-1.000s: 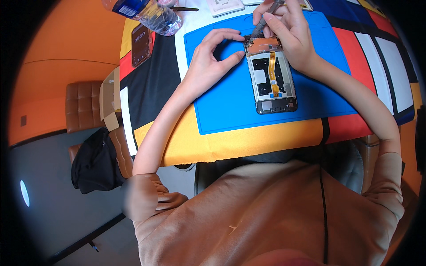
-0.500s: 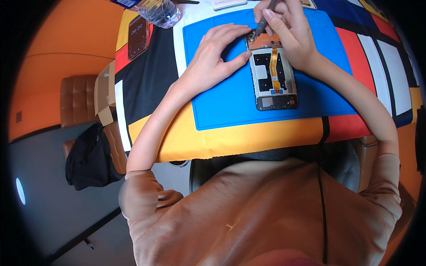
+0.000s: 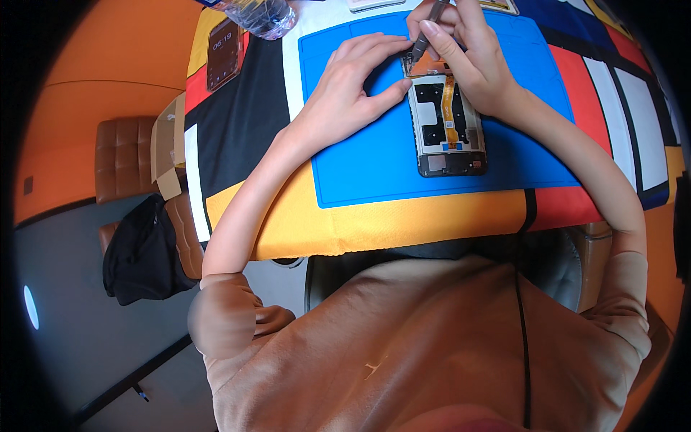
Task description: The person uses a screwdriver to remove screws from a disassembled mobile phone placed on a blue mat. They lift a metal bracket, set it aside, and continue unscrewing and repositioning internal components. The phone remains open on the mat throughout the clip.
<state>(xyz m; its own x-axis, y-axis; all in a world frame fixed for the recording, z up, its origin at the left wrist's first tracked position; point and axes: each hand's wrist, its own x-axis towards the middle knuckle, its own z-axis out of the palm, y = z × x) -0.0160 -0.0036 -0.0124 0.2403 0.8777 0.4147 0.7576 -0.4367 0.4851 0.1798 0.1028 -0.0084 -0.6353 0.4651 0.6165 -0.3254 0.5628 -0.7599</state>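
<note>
Now the left hand [image 3: 350, 85], fingers parted and straighter than a second ago, rests at the upper-left edge of the opened smartphone [image 3: 432, 135] on the blue mat [image 3: 363, 169]; the right hand [image 3: 481, 63] keeps its fingers pinched around a grey screwdriver [image 3: 429, 33].

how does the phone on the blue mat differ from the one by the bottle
The opened phone shows an orange ribbon cable; the other phone shows a lit clock. The opened phone lies on the blue mat, the other phone on the patterned tablecloth. Both are oblong.
</note>
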